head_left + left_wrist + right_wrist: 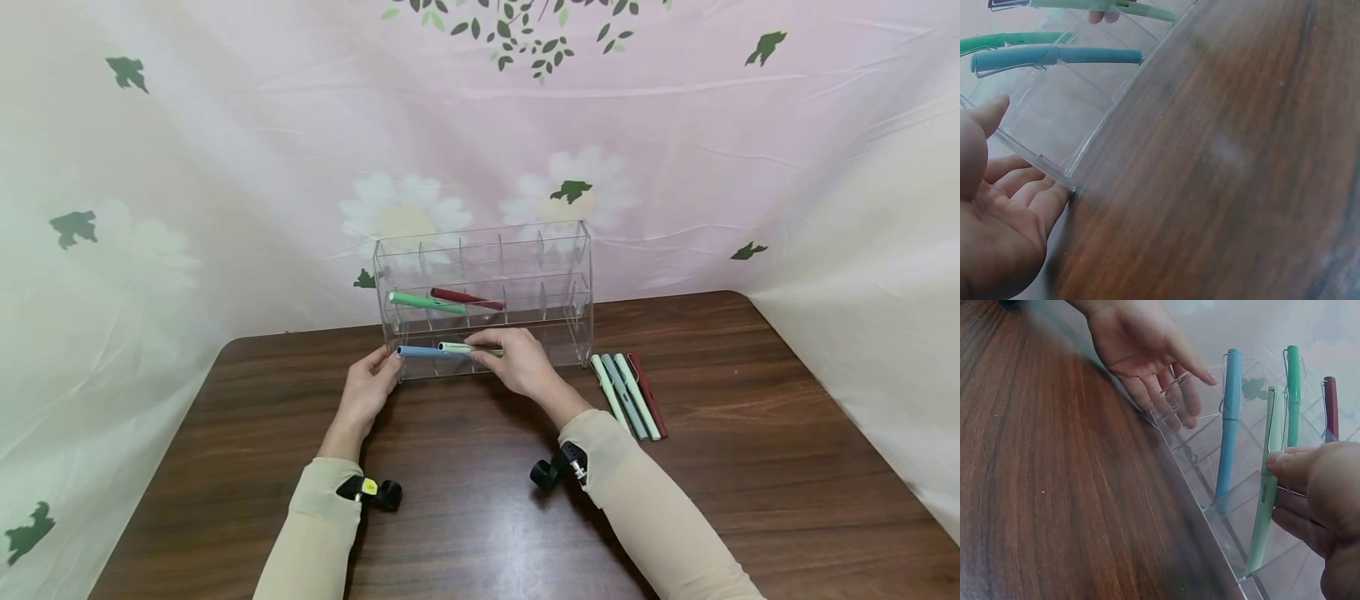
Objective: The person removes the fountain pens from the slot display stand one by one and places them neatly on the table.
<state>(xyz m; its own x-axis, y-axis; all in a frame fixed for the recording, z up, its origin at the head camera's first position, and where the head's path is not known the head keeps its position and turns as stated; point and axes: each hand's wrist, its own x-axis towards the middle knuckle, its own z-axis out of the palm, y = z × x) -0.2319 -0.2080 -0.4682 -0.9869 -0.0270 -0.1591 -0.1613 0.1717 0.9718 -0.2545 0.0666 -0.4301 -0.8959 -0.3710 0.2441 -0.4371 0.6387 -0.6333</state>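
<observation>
A clear plastic organizer (551, 337) with tiered compartments stands at the back of the table. My right hand (517, 360) pinches a pale green pen (1268, 478) between thumb and fingers, its lower end inside a front-row compartment. My left hand (367, 390) touches the organizer's left end with extended fingers, the thumb held apart from them. A blue pen (1229, 425) stands tilted in the front row beside the pale green one. Further back, a green pen (427, 302) and a dark red pen (468, 297) lean in the middle tier.
Right of the organizer, several pens lie side by side on the wooden table (465, 508): pale green pens (637, 396), a grey-blue pen (624, 397) and a dark red pen (648, 396). A printed cloth backdrop (300, 167) hangs close behind the organizer.
</observation>
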